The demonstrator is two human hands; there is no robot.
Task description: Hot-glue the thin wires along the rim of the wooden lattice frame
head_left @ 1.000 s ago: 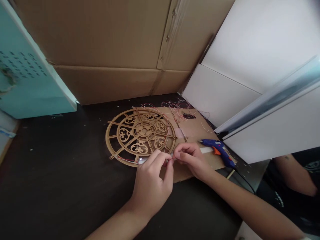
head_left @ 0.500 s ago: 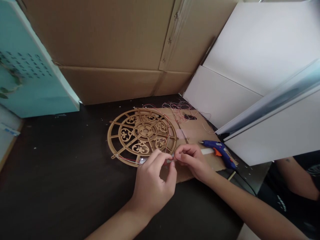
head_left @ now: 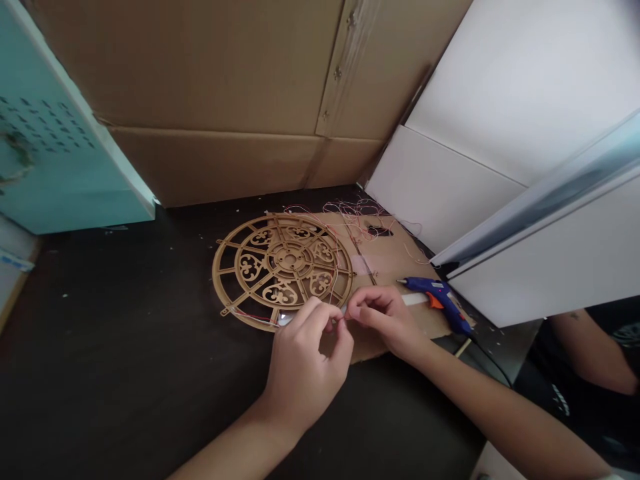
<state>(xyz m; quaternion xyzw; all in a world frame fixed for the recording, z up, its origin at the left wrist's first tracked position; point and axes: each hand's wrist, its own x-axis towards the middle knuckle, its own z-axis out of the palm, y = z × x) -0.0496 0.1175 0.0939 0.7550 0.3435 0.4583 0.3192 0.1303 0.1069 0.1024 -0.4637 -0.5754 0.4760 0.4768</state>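
Left hand (head_left: 310,363) pinches thin wire (head_left: 343,318) beside right hand (head_left: 390,323), narrowly closed, contents unclear; latticed wheel (head_left: 289,274) lies toward ten o'clock.

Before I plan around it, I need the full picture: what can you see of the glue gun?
The glue gun has a dark blue, plastic-looking body, a pale label, a small red spot, an orange trigger and a narrow nozzle pointing left in view. It lies on its side near the right edge of the cardboard sheet, beside a white strip. A black cord trails from the handle end. No hand touches it. Whether it is hot, I can't tell.
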